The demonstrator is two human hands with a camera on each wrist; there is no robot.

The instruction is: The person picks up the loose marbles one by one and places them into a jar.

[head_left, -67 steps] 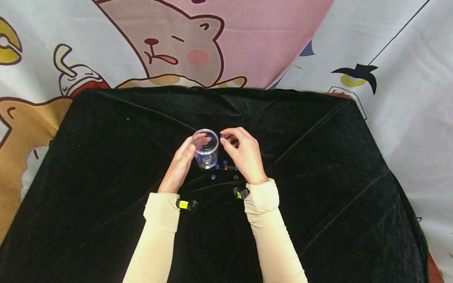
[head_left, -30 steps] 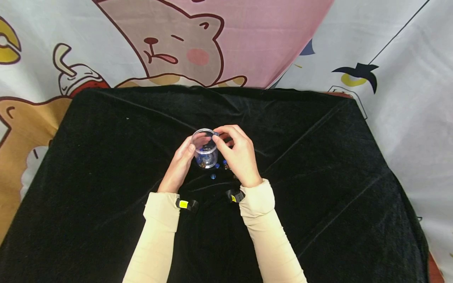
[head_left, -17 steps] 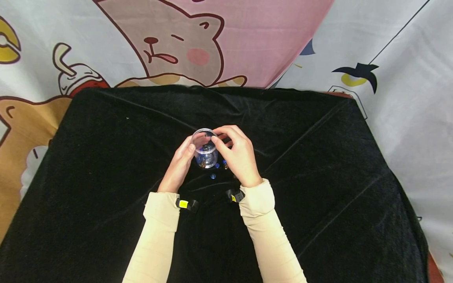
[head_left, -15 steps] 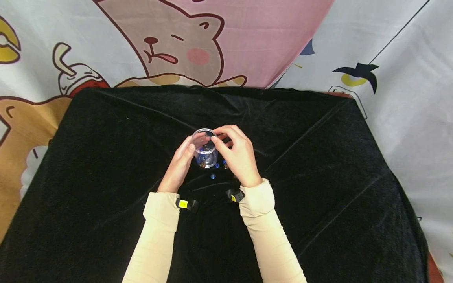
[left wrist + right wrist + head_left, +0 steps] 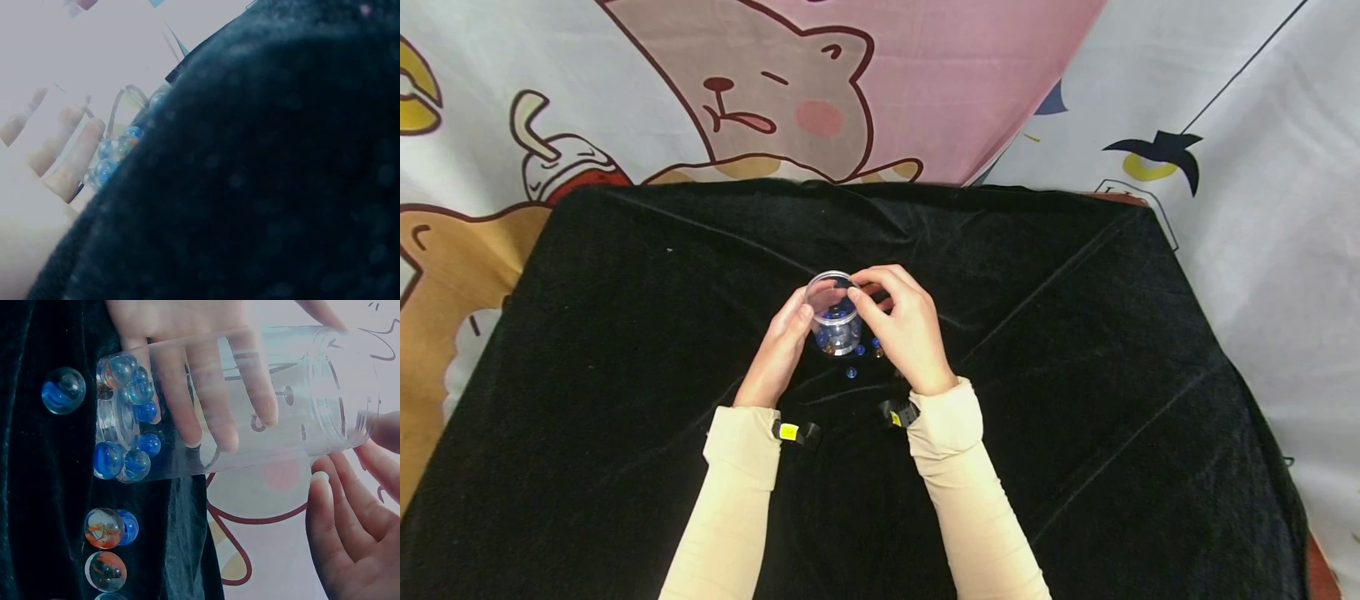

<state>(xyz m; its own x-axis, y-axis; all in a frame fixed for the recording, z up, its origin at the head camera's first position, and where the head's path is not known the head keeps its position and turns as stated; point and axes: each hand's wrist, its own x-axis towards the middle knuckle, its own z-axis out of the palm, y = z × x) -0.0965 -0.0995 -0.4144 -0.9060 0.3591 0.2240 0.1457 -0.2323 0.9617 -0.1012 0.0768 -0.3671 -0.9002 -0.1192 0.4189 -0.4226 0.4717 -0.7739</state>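
My left hand [image 5: 778, 346] is gripping a clear jar [image 5: 835, 322] between thumb and fingers as it is standing upright on a black cloth [image 5: 1075, 333], marbles [image 5: 137, 464] lying at its bottom. My right hand [image 5: 908, 325] is resting beside its rim, fingers bending; whether they are pinching it, I cannot tell. Loose marbles [image 5: 64, 390] are lying near the jar's base.

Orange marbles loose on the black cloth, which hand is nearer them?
Right. The right hand is at the rim of the jar, on the same side as the orange marbles; the left hand holds its opposite side, farther from them.
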